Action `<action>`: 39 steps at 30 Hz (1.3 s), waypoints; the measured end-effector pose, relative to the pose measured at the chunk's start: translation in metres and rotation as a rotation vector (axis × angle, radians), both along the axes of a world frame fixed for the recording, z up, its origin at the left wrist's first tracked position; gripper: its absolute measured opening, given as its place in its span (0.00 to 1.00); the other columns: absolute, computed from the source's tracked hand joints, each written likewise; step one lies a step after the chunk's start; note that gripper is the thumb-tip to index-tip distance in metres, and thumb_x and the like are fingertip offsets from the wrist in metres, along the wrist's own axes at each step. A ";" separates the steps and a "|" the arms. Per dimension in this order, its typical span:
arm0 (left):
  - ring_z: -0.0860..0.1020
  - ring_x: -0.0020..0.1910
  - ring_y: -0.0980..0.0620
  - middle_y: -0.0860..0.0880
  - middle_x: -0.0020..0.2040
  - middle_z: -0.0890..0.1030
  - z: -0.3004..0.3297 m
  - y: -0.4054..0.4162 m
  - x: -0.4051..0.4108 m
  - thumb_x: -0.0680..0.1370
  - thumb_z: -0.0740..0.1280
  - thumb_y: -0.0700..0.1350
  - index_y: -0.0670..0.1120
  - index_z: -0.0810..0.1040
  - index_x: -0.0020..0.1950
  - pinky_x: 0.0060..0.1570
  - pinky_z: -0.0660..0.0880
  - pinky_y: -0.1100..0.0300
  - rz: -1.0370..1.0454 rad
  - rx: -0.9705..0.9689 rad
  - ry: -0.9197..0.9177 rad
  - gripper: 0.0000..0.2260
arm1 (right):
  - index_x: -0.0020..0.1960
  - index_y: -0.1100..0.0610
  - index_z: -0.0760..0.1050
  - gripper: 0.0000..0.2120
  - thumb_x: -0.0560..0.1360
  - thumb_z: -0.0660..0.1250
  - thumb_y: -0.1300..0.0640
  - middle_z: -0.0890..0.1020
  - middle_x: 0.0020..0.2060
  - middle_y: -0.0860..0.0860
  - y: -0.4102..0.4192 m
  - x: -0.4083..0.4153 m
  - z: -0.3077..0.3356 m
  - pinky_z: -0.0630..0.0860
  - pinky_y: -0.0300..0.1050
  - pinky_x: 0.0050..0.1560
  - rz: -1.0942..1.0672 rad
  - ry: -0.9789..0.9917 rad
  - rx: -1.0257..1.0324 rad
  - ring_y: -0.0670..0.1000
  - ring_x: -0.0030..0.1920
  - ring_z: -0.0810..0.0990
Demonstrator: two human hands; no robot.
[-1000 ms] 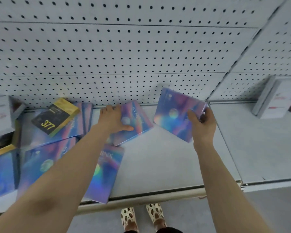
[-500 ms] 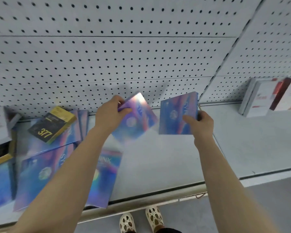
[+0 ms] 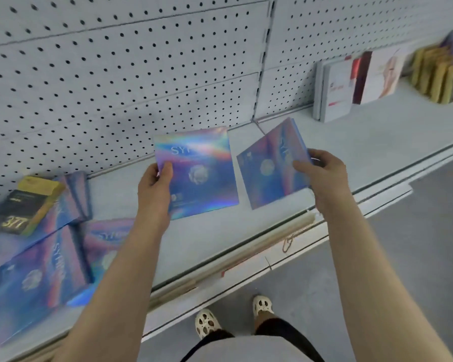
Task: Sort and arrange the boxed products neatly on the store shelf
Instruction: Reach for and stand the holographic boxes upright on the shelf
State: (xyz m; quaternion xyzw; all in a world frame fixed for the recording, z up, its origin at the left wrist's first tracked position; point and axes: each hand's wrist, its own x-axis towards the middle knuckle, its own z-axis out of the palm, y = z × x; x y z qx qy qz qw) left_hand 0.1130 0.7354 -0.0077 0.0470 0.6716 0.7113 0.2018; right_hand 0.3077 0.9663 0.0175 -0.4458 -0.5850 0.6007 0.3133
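Since the earlier frame, both holographic boxes had been turned face-up toward the camera and were held lower, over the middle of the shelf [image 3: 246, 231]; more of the right-hand shelving had also come into view. The left box [image 3: 202, 173] was pinched at its left edge in the grip of the left hand [image 3: 153, 184], thumb on the front face, its printed top edge pointing toward the pegboard wall [image 3: 115, 74]. The right box [image 3: 270, 165] was pinched at its right edge by the right hand [image 3: 322, 176], tilted clockwise, one corner pointing up toward the wall. Both boxes were flat, near-square, glossy and iridescent blue-pink. At the left, similar boxes [image 3: 37, 278] lay flat on the shelf, with a black-and-yellow box [image 3: 24, 205] resting on them. At the right, white boxes [image 3: 335, 90] and gold boxes [image 3: 434, 71] stood upright.
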 end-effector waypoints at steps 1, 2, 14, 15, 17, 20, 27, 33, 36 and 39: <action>0.75 0.45 0.49 0.45 0.47 0.78 0.000 0.008 0.009 0.80 0.65 0.46 0.48 0.77 0.46 0.47 0.73 0.51 -0.006 -0.006 -0.003 0.05 | 0.53 0.59 0.80 0.15 0.66 0.75 0.62 0.84 0.45 0.57 0.005 0.015 0.001 0.78 0.49 0.42 -0.002 0.016 -0.033 0.55 0.42 0.81; 0.76 0.43 0.50 0.46 0.46 0.78 0.000 0.016 0.018 0.80 0.65 0.46 0.49 0.77 0.44 0.45 0.73 0.53 -0.014 -0.013 0.002 0.06 | 0.52 0.60 0.81 0.15 0.66 0.75 0.62 0.84 0.44 0.57 0.010 0.029 0.001 0.78 0.47 0.40 -0.020 0.042 -0.063 0.56 0.41 0.81; 0.77 0.34 0.53 0.51 0.37 0.80 0.006 0.175 0.168 0.80 0.65 0.51 0.48 0.75 0.39 0.37 0.75 0.58 -0.128 -0.045 0.058 0.11 | 0.45 0.57 0.82 0.16 0.62 0.79 0.51 0.86 0.38 0.51 0.121 0.206 0.005 0.78 0.43 0.35 -0.306 0.160 -0.064 0.51 0.36 0.84; 0.78 0.34 0.53 0.50 0.38 0.81 0.005 0.194 0.185 0.80 0.65 0.51 0.48 0.75 0.40 0.38 0.75 0.57 -0.148 -0.047 0.061 0.11 | 0.46 0.57 0.82 0.14 0.64 0.78 0.51 0.86 0.37 0.51 0.136 0.223 0.005 0.78 0.42 0.34 -0.308 0.145 -0.027 0.50 0.35 0.84; 0.78 0.38 0.50 0.47 0.41 0.81 0.003 0.230 0.216 0.80 0.65 0.51 0.47 0.75 0.42 0.41 0.76 0.54 -0.178 -0.037 0.073 0.11 | 0.44 0.54 0.81 0.10 0.67 0.78 0.51 0.85 0.36 0.48 0.166 0.255 0.004 0.78 0.40 0.33 -0.308 0.123 0.046 0.47 0.35 0.84; 0.79 0.40 0.53 0.52 0.42 0.81 0.002 0.283 0.260 0.79 0.66 0.49 0.50 0.76 0.45 0.39 0.76 0.61 -0.181 -0.026 0.146 0.06 | 0.43 0.51 0.77 0.09 0.69 0.77 0.51 0.85 0.34 0.44 0.210 0.296 0.006 0.77 0.37 0.32 -0.316 0.084 0.108 0.43 0.34 0.83; 0.79 0.36 0.65 0.55 0.44 0.81 0.001 0.387 0.314 0.80 0.66 0.48 0.49 0.75 0.53 0.33 0.74 0.71 -0.268 -0.042 0.215 0.04 | 0.44 0.50 0.77 0.11 0.68 0.76 0.49 0.83 0.35 0.44 0.305 0.355 -0.001 0.75 0.39 0.33 -0.364 0.001 0.148 0.43 0.34 0.80; 0.81 0.38 0.61 0.56 0.43 0.82 -0.007 0.493 0.326 0.79 0.66 0.50 0.55 0.74 0.47 0.34 0.76 0.67 -0.301 -0.028 0.182 0.02 | 0.46 0.52 0.76 0.12 0.69 0.77 0.49 0.83 0.35 0.44 0.393 0.375 -0.010 0.76 0.40 0.34 -0.410 -0.026 0.127 0.43 0.34 0.81; 0.81 0.38 0.60 0.56 0.43 0.82 -0.007 0.549 0.326 0.79 0.66 0.50 0.55 0.74 0.47 0.33 0.75 0.67 -0.315 -0.026 0.171 0.02 | 0.47 0.52 0.77 0.12 0.70 0.76 0.49 0.83 0.34 0.43 0.441 0.378 -0.006 0.77 0.41 0.35 -0.437 -0.043 0.133 0.42 0.35 0.81; 0.80 0.40 0.56 0.56 0.43 0.81 0.001 0.604 0.326 0.79 0.66 0.50 0.55 0.74 0.45 0.35 0.75 0.66 -0.332 -0.055 0.203 0.03 | 0.46 0.49 0.76 0.10 0.70 0.76 0.48 0.83 0.34 0.42 0.486 0.380 0.003 0.77 0.41 0.35 -0.447 -0.039 0.137 0.41 0.34 0.80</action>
